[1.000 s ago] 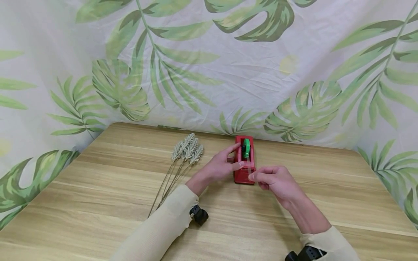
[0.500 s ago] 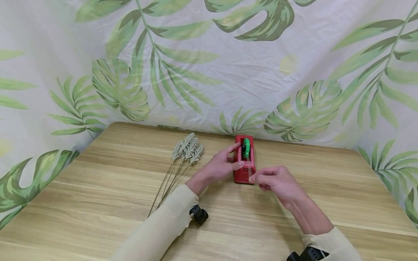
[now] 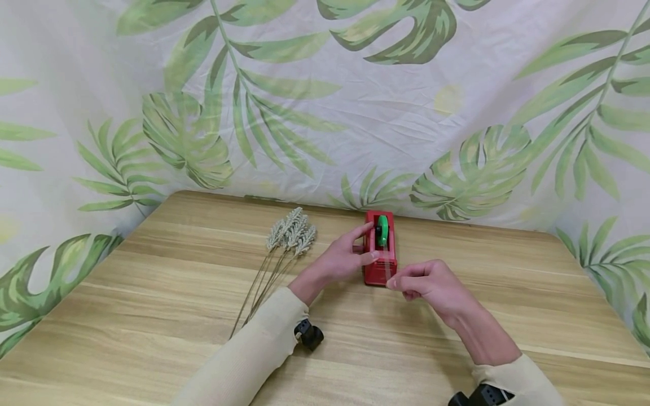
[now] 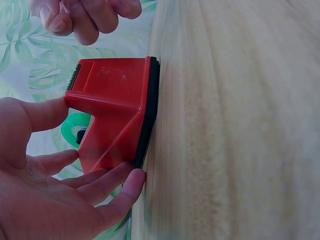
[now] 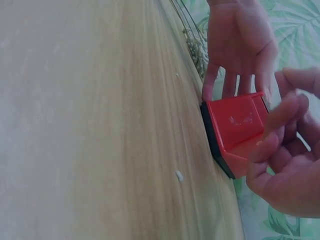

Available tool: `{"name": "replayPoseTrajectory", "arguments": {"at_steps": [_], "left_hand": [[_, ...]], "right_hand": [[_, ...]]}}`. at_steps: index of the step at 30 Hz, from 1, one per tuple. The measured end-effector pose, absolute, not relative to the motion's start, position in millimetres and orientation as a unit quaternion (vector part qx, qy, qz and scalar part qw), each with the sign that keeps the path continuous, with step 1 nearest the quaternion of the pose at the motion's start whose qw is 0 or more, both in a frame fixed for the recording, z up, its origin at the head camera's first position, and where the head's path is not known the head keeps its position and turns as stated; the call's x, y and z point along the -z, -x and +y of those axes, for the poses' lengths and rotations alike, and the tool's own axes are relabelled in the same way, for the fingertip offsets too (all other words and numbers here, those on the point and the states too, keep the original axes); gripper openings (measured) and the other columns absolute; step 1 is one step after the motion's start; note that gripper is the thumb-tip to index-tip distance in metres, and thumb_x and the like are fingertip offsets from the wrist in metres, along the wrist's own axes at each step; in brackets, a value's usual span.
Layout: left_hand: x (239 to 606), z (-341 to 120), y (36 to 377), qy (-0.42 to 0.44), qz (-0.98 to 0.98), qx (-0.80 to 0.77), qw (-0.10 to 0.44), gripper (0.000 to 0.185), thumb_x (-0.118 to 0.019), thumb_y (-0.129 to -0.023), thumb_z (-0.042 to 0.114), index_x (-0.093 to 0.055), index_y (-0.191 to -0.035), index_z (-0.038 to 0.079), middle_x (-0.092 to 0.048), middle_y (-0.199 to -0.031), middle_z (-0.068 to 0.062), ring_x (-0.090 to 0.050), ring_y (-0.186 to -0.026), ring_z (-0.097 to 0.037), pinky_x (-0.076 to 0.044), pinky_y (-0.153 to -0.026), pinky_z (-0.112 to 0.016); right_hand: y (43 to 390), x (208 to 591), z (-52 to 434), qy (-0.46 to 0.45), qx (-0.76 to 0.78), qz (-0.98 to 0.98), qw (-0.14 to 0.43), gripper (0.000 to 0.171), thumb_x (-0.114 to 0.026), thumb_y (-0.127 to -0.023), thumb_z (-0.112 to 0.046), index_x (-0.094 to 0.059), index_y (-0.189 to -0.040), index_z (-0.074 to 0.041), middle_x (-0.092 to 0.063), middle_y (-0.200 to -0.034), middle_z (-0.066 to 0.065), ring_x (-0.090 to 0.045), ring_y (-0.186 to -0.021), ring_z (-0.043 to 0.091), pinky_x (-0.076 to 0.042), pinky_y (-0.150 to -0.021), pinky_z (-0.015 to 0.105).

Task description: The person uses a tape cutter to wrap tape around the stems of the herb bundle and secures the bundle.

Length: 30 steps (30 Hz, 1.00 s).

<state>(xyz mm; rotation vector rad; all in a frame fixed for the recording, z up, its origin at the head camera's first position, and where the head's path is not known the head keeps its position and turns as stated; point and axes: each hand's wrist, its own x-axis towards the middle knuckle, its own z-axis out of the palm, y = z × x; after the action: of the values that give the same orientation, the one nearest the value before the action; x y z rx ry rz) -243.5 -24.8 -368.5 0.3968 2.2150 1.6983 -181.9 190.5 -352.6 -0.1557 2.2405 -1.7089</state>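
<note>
A red tape dispenser [image 3: 380,273] with a black base stands near the table's back edge. A green tape roll [image 3: 383,230] sits inside it. My left hand [image 3: 341,258] steadies the dispenser from its left side. In the left wrist view, the thumb touches its upper edge and the outstretched fingers [image 4: 112,185] lie against its side. A clear strip of tape [image 3: 388,270] runs forward from the roll over the dispenser's front. At the strip's end my right hand [image 3: 431,287] pinches it between thumb and forefinger, just off the dispenser's front right corner.
Several dried stems with pale grey-green heads [image 3: 293,231] lie left of the dispenser, partly behind the left forearm. A leaf-print cloth [image 3: 304,113] hangs behind the wooden table [image 3: 152,316]. Small white bits [image 5: 179,176] lie on the tabletop in the right wrist view.
The right hand has shifted slightly toward the person, and a longer stretch of tape shows over the dispenser's front. The left hand and the dispenser have stayed in place.
</note>
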Motion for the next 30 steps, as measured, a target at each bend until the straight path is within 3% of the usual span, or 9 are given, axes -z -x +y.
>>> {"name": "replayPoseTrajectory", "arguments": {"at_steps": [15, 30], "left_hand": [[369, -24, 244, -0.140, 0.768, -0.602, 0.168, 0.073, -0.066, -0.105, 0.012, -0.031, -0.168, 0.021, -0.041, -0.166, -0.025, -0.048, -0.150, -0.042, -0.047, -0.118, -0.053], [368, -25, 243, -0.135, 0.773, -0.596, 0.168, 0.073, -0.067, -0.105, 0.014, -0.032, -0.168, 0.023, -0.045, -0.164, -0.024, -0.050, -0.149, -0.041, -0.048, -0.118, -0.052]], "right_hand": [[180, 349, 197, 0.087, 0.575, 0.793, 0.180, 0.014, -0.077, -0.092, -0.012, -0.081, -0.095, 0.001, -0.077, -0.087, -0.006, -0.062, -0.076, 0.011, -0.054, -0.078, 0.029], [178, 348, 203, 0.150, 0.551, 0.797, 0.197, 0.024, -0.078, -0.092, -0.012, -0.077, -0.098, 0.011, -0.071, -0.080, -0.006, -0.062, -0.074, 0.012, -0.055, -0.072, 0.030]]}}
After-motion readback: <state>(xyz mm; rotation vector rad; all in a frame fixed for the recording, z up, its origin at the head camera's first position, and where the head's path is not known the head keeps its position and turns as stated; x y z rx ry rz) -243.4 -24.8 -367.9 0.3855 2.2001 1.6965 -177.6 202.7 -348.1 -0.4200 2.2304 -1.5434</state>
